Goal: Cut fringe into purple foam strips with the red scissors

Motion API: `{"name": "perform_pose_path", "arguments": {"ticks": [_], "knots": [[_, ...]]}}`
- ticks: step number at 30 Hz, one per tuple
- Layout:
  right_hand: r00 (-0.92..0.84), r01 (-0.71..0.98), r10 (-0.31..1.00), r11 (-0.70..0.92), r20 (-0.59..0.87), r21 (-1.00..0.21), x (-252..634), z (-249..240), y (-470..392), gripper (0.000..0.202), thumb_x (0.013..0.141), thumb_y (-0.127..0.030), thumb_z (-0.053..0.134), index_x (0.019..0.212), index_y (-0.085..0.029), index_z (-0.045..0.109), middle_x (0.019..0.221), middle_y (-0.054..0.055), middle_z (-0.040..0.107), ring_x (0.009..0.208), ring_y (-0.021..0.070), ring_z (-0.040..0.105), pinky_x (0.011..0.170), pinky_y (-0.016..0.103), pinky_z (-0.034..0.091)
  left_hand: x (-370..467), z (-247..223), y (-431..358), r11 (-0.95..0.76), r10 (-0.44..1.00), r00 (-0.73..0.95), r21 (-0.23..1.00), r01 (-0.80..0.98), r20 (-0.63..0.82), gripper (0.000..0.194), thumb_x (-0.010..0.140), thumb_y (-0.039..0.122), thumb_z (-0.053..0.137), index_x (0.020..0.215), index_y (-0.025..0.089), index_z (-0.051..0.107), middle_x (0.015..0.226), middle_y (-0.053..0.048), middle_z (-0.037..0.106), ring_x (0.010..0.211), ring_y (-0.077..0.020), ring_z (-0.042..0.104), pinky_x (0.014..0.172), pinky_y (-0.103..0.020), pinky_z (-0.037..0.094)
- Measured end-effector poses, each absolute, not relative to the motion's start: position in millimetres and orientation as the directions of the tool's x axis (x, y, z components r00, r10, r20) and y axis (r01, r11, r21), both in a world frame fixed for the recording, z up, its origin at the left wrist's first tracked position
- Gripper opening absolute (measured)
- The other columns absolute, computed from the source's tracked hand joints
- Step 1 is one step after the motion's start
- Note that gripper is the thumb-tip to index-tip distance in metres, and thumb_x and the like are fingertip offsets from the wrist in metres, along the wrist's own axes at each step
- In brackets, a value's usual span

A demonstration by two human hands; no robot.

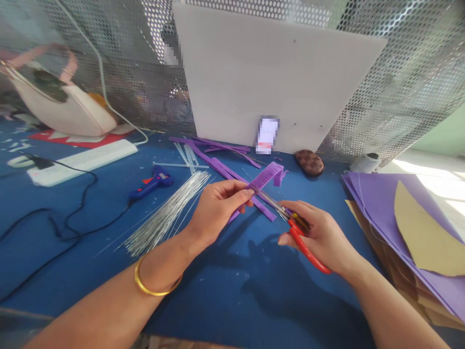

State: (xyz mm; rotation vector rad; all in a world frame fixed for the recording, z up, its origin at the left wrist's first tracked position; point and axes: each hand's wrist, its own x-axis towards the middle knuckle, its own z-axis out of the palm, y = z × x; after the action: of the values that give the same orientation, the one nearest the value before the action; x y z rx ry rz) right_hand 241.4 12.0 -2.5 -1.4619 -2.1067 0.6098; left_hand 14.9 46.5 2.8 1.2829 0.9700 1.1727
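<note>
Between the thumb and fingers of my left hand (227, 201) is a purple strip (267, 175), its edge cut into a fringe and its far end bent downward. My right hand (323, 230) is closed around the red handles of a pair of scissors (296, 230). The scissor blades point left and meet the strip's lower edge close to my left fingertips. Whether the blades are parted is hard to make out. More purple strips (225, 169) lie on the blue table (218, 295) behind my hands. Left of my left wrist rests a bundle of thin silvery wires (169, 213).
A blue glue gun (152, 184) with a black cord and a white power strip (83, 162) lie at left, below a pale handbag (61, 109). A phone (267, 135) leans on a white board (276, 77). A checkered pouch (309, 162) and purple sheets (378, 208) are at right.
</note>
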Motion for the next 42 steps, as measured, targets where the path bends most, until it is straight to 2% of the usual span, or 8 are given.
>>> {"name": "perform_pose_path", "arguments": {"ticks": [5, 13, 25, 42], "knots": [[-0.307, 0.757, 0.933, 0.358, 0.187, -0.547, 240.7, -4.0, 10.8, 0.059, 0.075, -0.056, 0.071, 0.124, -0.024, 0.06, 0.085, 0.003, 0.062, 0.062, 0.015, 0.052, 0.056, 0.027, 0.044, 15.6, 1.5, 46.4, -0.086, 0.985, 0.144, 0.992, -0.091, 0.098, 0.013, 0.077, 0.031, 0.07, 0.076, 0.018, 0.07, 0.064, 0.001, 0.064, 0.055, -0.009, 0.052, 0.055, -0.022, 0.042], [-0.3, 0.766, 0.936, 0.352, 0.186, -0.537, 238.4, -4.1, 10.5, 0.057, 0.076, -0.055, 0.071, 0.123, -0.023, 0.061, 0.087, 0.003, 0.063, 0.065, 0.0163, 0.056, 0.061, 0.029, 0.045, 17.2, 2.3, 45.7, -0.09, 0.984, 0.143, 0.992, -0.093, 0.103, 0.011, 0.077, 0.028, 0.069, 0.076, 0.017, 0.071, 0.064, 0.001, 0.064, 0.055, -0.0085, 0.051, 0.053, -0.021, 0.04], [-0.322, 0.744, 0.925, 0.379, 0.202, -0.55, 237.6, -5.7, 11.3, 0.052, 0.077, -0.05, 0.071, 0.121, -0.022, 0.062, 0.089, 0.004, 0.064, 0.072, 0.0187, 0.06, 0.068, 0.031, 0.047, 17.6, 0.6, 46.0, -0.098, 0.982, 0.154, 0.991, -0.096, 0.112, 0.01, 0.079, 0.026, 0.069, 0.076, 0.016, 0.071, 0.063, 0.002, 0.063, 0.055, -0.0071, 0.051, 0.053, -0.019, 0.041], [-0.327, 0.711, 0.933, 0.347, 0.148, -0.611, 237.7, -5.9, 11.9, 0.05, 0.077, -0.049, 0.072, 0.119, -0.025, 0.063, 0.087, 0.001, 0.064, 0.07, 0.0174, 0.057, 0.066, 0.029, 0.046, 16.0, -2.0, 47.2, -0.146, 0.972, 0.174, 0.985, -0.092, 0.16, 0.01, 0.081, 0.025, 0.067, 0.076, 0.016, 0.069, 0.062, 0.003, 0.061, 0.055, -0.0072, 0.05, 0.054, -0.02, 0.041]]}}
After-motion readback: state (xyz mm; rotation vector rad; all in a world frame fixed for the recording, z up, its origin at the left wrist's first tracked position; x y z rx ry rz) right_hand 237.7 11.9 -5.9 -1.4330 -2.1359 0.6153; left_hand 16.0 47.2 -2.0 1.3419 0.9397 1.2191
